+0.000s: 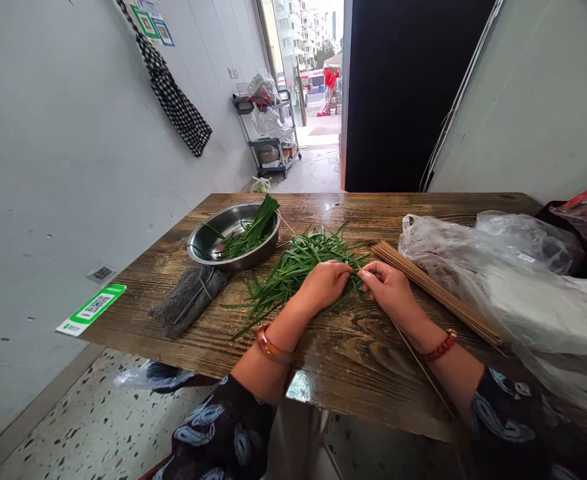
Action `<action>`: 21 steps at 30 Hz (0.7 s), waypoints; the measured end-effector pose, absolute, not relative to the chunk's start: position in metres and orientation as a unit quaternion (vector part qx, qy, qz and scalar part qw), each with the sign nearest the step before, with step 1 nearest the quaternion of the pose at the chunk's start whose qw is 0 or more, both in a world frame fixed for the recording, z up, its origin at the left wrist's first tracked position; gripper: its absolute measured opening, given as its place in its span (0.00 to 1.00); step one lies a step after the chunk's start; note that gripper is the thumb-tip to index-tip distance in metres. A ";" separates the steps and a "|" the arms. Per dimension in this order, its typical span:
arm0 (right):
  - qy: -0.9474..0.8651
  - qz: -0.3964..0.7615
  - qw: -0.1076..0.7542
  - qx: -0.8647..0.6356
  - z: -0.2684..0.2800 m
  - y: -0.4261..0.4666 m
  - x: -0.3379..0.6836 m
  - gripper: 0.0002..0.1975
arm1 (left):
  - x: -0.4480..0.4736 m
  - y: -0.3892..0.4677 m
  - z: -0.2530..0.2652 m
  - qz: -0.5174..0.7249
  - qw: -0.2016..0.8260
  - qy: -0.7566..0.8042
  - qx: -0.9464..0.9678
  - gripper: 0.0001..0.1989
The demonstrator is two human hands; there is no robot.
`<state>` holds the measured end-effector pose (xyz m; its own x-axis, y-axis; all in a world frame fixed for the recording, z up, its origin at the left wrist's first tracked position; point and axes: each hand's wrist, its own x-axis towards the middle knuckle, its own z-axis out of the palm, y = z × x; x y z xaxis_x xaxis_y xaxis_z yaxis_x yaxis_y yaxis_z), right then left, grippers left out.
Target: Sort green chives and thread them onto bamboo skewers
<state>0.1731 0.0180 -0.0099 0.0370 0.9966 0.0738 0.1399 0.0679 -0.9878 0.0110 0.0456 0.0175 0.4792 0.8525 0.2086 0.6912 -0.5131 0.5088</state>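
The left hand [325, 283] partly hides the green leaves [313, 252].

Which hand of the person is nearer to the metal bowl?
Left. The left hand is at the pile of green leaves, to the right of the metal bowl; the right hand is farther right, near the bundle of sticks.

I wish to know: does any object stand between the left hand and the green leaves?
No, nothing visible stands in the way. The left hand is at the near side of the green leaves. The metal bowl is to the left of them, and the bundle of sticks lies to the right.
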 end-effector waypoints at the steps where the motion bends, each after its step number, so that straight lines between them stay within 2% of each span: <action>1: -0.543 0.434 0.491 -0.526 -0.010 0.018 0.173 0.12 | 0.011 0.046 0.017 0.240 0.180 0.462 0.835 0.12; 4: -0.540 0.435 0.497 -0.522 -0.009 0.017 0.172 0.12 | 0.010 0.048 0.018 0.319 0.189 0.475 0.798 0.11; 7: -0.535 0.441 0.510 -0.509 -0.006 0.016 0.171 0.13 | 0.008 0.050 0.017 0.384 0.243 0.472 0.756 0.09; 10: -0.536 0.443 0.520 -0.496 -0.001 0.014 0.172 0.13 | 0.008 0.050 0.015 0.408 0.314 0.445 0.733 0.23; 12: -0.534 0.445 0.525 -0.492 0.002 0.013 0.172 0.13 | 0.009 0.050 0.014 0.403 0.328 0.435 0.735 0.26; 17: -0.526 0.452 0.530 -0.488 0.004 0.012 0.174 0.13 | 0.011 0.048 0.019 0.376 0.264 0.449 0.766 0.12; 21: -0.541 0.445 0.526 -0.483 0.000 0.013 0.176 0.14 | 0.013 0.045 0.023 0.362 0.279 0.453 0.765 0.08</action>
